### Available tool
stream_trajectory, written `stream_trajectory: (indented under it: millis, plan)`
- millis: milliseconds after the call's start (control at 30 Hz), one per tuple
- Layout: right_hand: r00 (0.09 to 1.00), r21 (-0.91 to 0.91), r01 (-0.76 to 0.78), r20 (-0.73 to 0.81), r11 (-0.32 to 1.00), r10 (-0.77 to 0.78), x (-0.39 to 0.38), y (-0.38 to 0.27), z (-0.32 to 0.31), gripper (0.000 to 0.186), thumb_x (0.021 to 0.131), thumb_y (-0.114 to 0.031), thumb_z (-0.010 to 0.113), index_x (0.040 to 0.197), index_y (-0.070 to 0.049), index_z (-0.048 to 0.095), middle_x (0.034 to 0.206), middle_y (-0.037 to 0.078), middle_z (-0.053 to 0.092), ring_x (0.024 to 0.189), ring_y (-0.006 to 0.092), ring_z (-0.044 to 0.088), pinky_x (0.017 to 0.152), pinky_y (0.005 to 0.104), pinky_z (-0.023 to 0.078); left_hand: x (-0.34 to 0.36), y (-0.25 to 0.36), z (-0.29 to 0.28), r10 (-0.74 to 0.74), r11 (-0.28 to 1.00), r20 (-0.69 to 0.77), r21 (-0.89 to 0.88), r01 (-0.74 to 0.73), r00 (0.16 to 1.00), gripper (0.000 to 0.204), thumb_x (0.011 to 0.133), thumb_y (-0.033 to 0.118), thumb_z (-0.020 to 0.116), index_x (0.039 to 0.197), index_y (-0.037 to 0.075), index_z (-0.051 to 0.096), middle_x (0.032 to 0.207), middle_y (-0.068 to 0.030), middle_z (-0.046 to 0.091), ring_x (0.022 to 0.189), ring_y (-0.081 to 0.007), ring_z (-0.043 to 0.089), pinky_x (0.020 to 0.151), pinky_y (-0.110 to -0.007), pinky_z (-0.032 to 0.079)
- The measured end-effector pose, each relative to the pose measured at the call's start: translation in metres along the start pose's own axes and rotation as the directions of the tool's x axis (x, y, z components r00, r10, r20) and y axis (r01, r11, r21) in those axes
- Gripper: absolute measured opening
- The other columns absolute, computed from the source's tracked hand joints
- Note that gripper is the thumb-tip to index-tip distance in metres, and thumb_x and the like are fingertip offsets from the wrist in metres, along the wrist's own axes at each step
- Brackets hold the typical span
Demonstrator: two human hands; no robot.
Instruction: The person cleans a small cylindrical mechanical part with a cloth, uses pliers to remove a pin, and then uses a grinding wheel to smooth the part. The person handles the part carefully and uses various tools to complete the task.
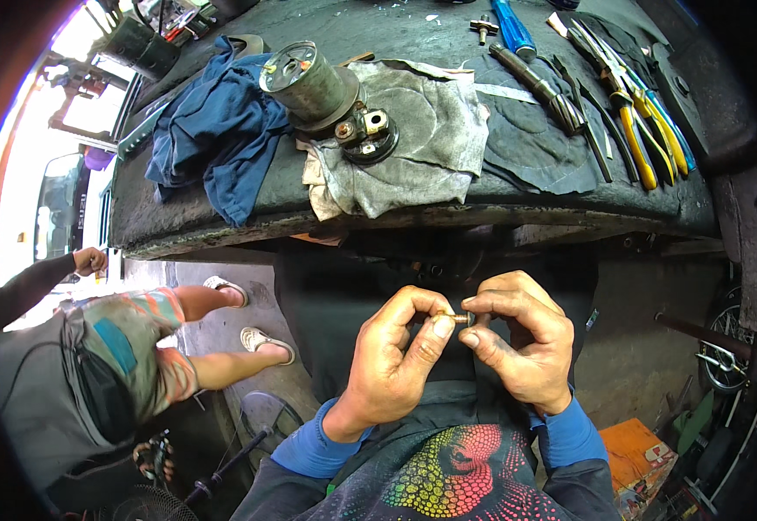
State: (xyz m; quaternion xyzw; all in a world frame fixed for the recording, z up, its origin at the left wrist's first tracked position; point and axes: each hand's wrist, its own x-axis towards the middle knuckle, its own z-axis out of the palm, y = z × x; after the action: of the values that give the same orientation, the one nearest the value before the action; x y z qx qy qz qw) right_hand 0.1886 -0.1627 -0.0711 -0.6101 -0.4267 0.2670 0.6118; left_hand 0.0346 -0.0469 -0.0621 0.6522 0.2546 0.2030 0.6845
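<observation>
- The left hand (pixel 391 365) has its thumb and forefinger clamped on a small brass-coloured bolt (pixel 458 319), which is off the table, in the air between the hands below the table's front edge.
- The right hand (pixel 526 343) curls its thumb and forefinger about the bolt's darker end; I cannot tell whether they press on it.
- A slip looks the likeliest trouble: the bolt is tiny, only fingertips hold it, and the smudged fingers may be greasy. Nothing flat shows right under it, so it could drop to the floor and be hard to find.
- Just in from the table's (pixel 361 26) front edge, a grey cloth (pixel 435 130) bears a cylindrical metal housing (pixel 313 95). A tug on the cloth could shift or topple it.
- Left of it, a blue cloth (pixel 222 130) reaches the front edge; a sleeve could snag it.
- Toward the right edge lie yellow-handled pliers (pixel 630 143) and, further in, a toothed shaft (pixel 561 108), which might roll if knocked.
- Near the far edge are a blue screwdriver (pixel 514 30) and a small metal fitting (pixel 483 29), easily lost among tools.
</observation>
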Motion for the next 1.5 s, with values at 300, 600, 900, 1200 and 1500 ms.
stream_trajectory:
  millis: [300, 600, 900, 1200, 1500]
  plan:
    - [0.997, -0.061, 0.067, -0.025, 0.996, -0.069, -0.003, -0.001, 0.003, 0.027, 0.081, 0.0, 0.086, 0.105, 0.004, 0.073, 0.101, 0.014, 0.071, 0.082, 0.0184, 0.069, 0.07, 0.0293, 0.058, -0.003, -0.001, 0.001, -0.098, 0.986, 0.053, -0.131, 0.104, 0.994, 0.012, 0.107, 0.009, 0.062, 0.115, 0.0, 0.059, 0.098, 0.0017, 0.055, 0.085, -0.0035, 0.048, 0.074, -0.02, 0.042]
    - [0.995, -0.067, 0.095, -0.016, 0.993, -0.096, -0.004, 0.003, 0.003, 0.028, 0.082, -0.001, 0.085, 0.106, 0.004, 0.072, 0.101, 0.014, 0.07, 0.082, 0.0186, 0.069, 0.071, 0.0297, 0.058, -0.002, -0.002, 0.001, -0.042, 0.992, 0.046, -0.12, 0.048, 0.998, 0.012, 0.106, 0.007, 0.061, 0.116, -0.001, 0.059, 0.099, -0.0003, 0.056, 0.089, -0.0053, 0.049, 0.078, -0.022, 0.044]
    - [0.998, 0.129, -0.062, -0.015, 0.99, 0.065, -0.003, 0.001, 0.003, 0.033, 0.087, -0.015, 0.086, 0.108, 0.006, 0.071, 0.102, 0.014, 0.07, 0.086, 0.018, 0.067, 0.075, 0.0297, 0.056, 0.0, -0.006, 0.003, 0.099, 0.987, -0.077, 0.134, -0.088, 0.992, 0.014, 0.096, 0.006, 0.071, 0.107, -0.001, 0.064, 0.099, -0.0102, 0.065, 0.085, -0.0181, 0.06, 0.08, -0.031, 0.05]
    - [0.996, 0.068, -0.089, -0.007, 0.994, 0.09, -0.005, -0.001, 0.002, 0.024, 0.087, -0.012, 0.084, 0.102, 0.004, 0.073, 0.097, 0.015, 0.074, 0.082, 0.0228, 0.071, 0.073, 0.0317, 0.057, 0.002, 0.003, 0.006, 0.248, 0.904, -0.023, 0.365, -0.223, 0.969, 0.014, 0.094, 0.006, 0.071, 0.105, 0.001, 0.064, 0.092, -0.0117, 0.065, 0.081, -0.0254, 0.058, 0.074, -0.036, 0.049]
    - [0.994, -0.11, 0.097, -0.036, 0.989, -0.102, -0.006, -0.001, 0.001, 0.027, 0.082, -0.003, 0.085, 0.106, 0.003, 0.074, 0.099, 0.016, 0.074, 0.087, 0.0262, 0.074, 0.075, 0.0335, 0.06, -0.004, 0.004, 0.005, -0.226, 0.969, 0.018, -0.096, 0.226, 0.974, 0.012, 0.104, 0.01, 0.067, 0.105, -0.001, 0.063, 0.096, -0.003, 0.065, 0.086, -0.0078, 0.057, 0.076, -0.026, 0.048]
